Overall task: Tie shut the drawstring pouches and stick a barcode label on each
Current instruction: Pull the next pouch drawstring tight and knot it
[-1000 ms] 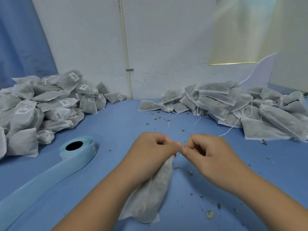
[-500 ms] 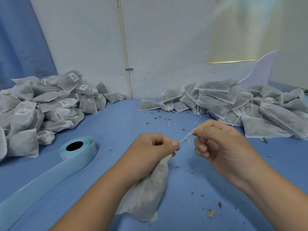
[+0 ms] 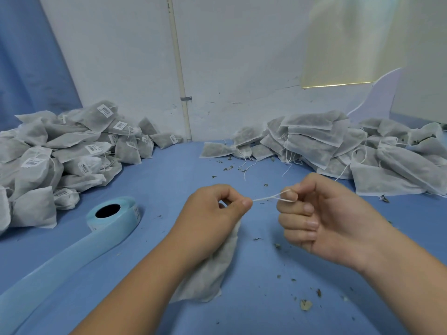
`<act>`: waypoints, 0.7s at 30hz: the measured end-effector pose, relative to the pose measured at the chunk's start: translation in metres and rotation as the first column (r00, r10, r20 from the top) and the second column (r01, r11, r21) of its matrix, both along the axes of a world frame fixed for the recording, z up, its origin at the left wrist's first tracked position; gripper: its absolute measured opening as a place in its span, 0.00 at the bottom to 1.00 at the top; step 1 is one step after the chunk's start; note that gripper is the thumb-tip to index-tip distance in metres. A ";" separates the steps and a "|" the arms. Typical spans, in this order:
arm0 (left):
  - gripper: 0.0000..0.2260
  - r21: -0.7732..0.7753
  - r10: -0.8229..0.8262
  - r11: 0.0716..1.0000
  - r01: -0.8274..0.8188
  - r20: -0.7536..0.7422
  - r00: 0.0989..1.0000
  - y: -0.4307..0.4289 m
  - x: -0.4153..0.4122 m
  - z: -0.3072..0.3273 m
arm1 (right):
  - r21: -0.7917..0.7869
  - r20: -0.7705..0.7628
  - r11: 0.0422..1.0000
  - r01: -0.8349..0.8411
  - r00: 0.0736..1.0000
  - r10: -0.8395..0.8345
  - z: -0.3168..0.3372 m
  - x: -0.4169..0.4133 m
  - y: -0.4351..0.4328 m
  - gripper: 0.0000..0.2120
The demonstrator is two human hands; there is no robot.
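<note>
A filled pouch (image 3: 208, 269) at the middle of the blue table (image 3: 169, 180), its neck pinched in the left hand (image 3: 212, 213), the right hand (image 3: 321, 218) pinching the taut drawstring (image 3: 268, 198): pulled harder, the thin thread might snap or slip. The pouch's long axis runs toward the wall (image 3: 242, 68), neck leading.

Left forearm (image 3: 135, 286) is showing bare, running in from 7 o'clock; right forearm (image 3: 406, 281) is showing bare from 4 o'clock. Left hand (image 3: 212, 211) and right hand (image 3: 324, 221) are going ungloved. Fingernails (image 3: 309, 208) are looking short, trimmed.
</note>
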State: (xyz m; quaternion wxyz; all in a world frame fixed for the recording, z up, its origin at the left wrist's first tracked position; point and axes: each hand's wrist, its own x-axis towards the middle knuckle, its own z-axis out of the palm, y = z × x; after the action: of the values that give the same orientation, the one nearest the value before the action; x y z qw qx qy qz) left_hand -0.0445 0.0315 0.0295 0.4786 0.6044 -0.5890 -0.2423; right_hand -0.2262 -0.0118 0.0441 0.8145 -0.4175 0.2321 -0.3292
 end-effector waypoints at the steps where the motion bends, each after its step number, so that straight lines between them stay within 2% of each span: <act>1: 0.09 -0.007 0.009 1.000 -0.009 0.014 1.000 0.000 0.000 -0.002 | -0.004 -0.005 1.000 -0.014 1.000 0.014 -0.001 0.000 0.000 0.04; 5: 0.10 -0.018 0.012 1.000 -0.011 0.049 0.999 0.001 -0.003 -0.005 | -0.060 0.061 0.991 -0.122 0.990 0.126 -0.005 0.003 0.003 0.10; 7: 0.10 -0.038 0.024 0.999 -0.022 0.051 0.998 0.000 0.000 -0.004 | -0.072 -0.011 0.985 -0.158 0.987 0.158 -0.003 -0.001 0.001 0.12; 10: 0.09 -0.064 0.021 0.998 -0.017 0.067 0.998 0.000 0.003 -0.004 | -0.084 -0.125 0.990 -0.112 0.987 0.101 -0.001 -0.007 -0.003 0.13; 14: 0.06 -0.036 -0.144 0.988 0.148 0.105 0.984 0.004 -0.003 -0.013 | -0.065 0.057 0.997 -0.041 0.997 0.045 -0.001 -0.008 -0.005 0.20; 16: 0.04 0.013 -0.221 0.975 0.223 0.193 0.956 0.007 -0.005 -0.016 | -0.046 0.115 0.999 0.028 0.993 -0.023 0.002 -0.011 -0.007 0.21; 19: 0.19 0.091 -0.278 0.960 0.263 0.234 0.932 0.008 -0.006 -0.019 | -0.010 0.094 0.984 0.180 0.979 -0.178 0.002 -0.015 -0.014 0.17; 21: 0.23 0.110 -0.289 0.957 0.269 0.269 0.919 0.008 -0.007 -0.018 | 0.030 0.082 0.960 0.277 0.957 -0.279 0.000 -0.018 -0.020 0.15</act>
State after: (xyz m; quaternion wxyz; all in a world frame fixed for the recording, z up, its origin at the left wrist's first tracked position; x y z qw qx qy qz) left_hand -0.0511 0.0391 0.0114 0.3285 0.5593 -0.7222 -0.2401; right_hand -0.2442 -0.0319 0.0441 0.7732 -0.3588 0.2564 -0.4558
